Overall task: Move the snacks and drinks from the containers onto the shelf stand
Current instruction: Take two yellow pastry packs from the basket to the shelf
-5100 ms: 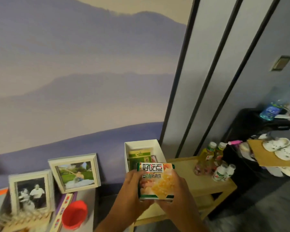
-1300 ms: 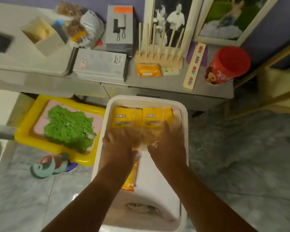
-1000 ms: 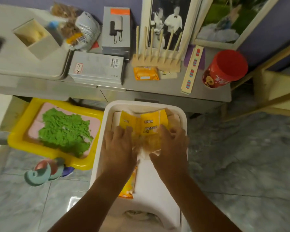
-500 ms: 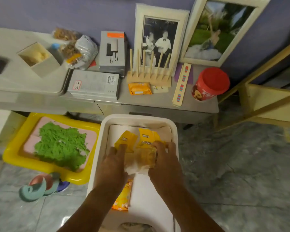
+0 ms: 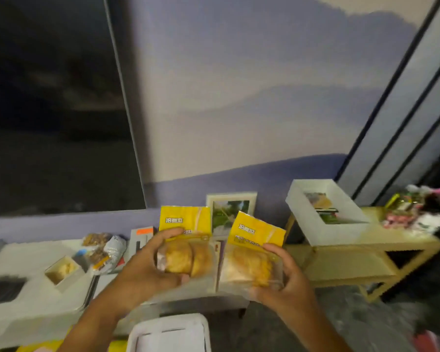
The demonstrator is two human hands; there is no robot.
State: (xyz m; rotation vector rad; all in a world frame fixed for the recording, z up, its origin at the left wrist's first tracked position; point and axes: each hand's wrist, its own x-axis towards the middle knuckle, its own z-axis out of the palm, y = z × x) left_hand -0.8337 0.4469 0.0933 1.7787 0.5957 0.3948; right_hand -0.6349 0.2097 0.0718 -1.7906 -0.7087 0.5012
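I have one yellow snack pack (image 5: 186,246) clamped in left hand (image 5: 148,269) and another pack (image 5: 252,260) in right hand (image 5: 285,283), so I'd carry both level to the shelf stand (image 5: 353,252), right of my fingers, and release them flat.

Single head view, facing forward-down, close over hands (image 5: 285,283).

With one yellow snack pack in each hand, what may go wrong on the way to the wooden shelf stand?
1. The shelf stand top looks crowded: the white box and blurred bottles leave little bare space, so a pack may knock something.
2. The right hand holds its yellow pack tilted by the lower end; it might slip.
3. With the left hand also full with its pack, no hand is free to clear room.
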